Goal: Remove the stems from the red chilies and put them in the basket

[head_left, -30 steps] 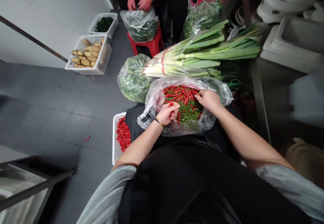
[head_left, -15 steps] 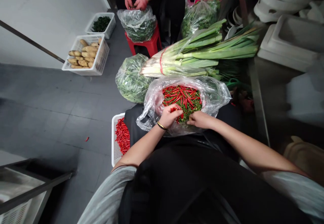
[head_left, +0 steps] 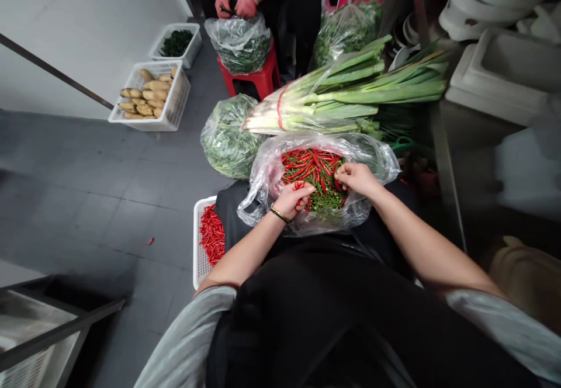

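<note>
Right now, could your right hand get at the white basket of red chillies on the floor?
Probably not easily. The right hand is down in the plastic bag of chillies on the lap, and the basket sits beyond the left forearm. It would have to cross both.

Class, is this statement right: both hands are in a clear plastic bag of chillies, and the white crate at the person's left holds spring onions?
No: the white crate holds red chillies, not spring onions, as the head view shows.
</note>
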Action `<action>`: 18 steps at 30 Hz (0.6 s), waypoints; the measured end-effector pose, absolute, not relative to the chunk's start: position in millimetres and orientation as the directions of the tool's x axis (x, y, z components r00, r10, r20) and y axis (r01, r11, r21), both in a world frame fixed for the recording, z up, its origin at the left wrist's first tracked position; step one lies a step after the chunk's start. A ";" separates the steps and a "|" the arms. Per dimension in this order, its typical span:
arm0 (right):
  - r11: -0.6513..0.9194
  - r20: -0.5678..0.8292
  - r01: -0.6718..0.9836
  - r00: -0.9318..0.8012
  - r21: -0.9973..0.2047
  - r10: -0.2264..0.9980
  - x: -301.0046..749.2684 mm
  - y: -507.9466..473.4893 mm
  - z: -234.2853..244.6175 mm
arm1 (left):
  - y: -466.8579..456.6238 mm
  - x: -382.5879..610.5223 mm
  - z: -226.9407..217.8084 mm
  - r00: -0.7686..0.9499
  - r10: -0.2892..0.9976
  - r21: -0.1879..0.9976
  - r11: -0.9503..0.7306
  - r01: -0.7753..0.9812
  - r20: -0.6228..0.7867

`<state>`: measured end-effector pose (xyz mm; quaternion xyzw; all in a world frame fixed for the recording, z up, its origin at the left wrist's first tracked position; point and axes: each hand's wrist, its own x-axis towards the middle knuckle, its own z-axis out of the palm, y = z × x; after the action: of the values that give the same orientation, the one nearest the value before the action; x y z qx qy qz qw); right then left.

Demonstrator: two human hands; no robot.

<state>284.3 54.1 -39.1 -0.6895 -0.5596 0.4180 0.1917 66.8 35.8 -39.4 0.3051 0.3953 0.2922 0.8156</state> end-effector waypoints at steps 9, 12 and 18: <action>-0.538 -0.501 0.001 -0.363 -0.843 0.785 253.6 -12.9 -19.7 | 25.2 71.4 -31.8 0.659 0.746 0.981 -0.041 0.189 -0.095; -0.612 -0.580 0.047 -0.384 -0.789 0.718 263.1 -8.2 -19.5 | 25.2 60.9 -27.8 0.687 0.723 0.987 -0.044 0.156 -0.076; -0.149 -0.249 0.780 -0.010 -0.608 0.968 262.8 43.4 -34.2 | 32.6 56.1 -41.9 0.602 0.698 0.768 0.607 -0.207 -0.389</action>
<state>262.8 43.4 -34.2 -0.6879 -0.6354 0.3180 0.1481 56.1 32.6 -41.9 0.3484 0.3519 0.2745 0.8243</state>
